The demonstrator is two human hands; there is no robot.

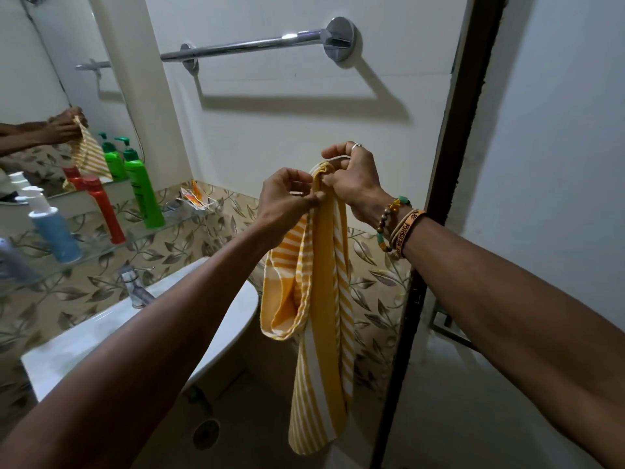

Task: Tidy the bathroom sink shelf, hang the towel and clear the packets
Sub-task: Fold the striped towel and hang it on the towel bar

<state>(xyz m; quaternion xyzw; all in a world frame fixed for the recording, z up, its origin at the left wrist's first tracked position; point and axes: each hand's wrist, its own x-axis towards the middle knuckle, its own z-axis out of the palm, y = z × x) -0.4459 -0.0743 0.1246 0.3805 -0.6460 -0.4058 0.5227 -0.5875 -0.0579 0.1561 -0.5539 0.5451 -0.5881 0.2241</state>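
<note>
Head view: left hand (287,198) and right hand (351,179), each grip pinching the yellow towel (321,299) below the rail (243,47).

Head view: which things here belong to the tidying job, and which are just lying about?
In the job: towel, pinched by left hand and right hand; towel rail; packets; glass shelf; bottles.
Lying about: tap; basin; mirror.

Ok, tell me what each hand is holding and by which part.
Both hold the yellow striped towel at its bunched top end: the left hand pinches it, the right hand grips the fold beside it. The rest hangs free.
</note>
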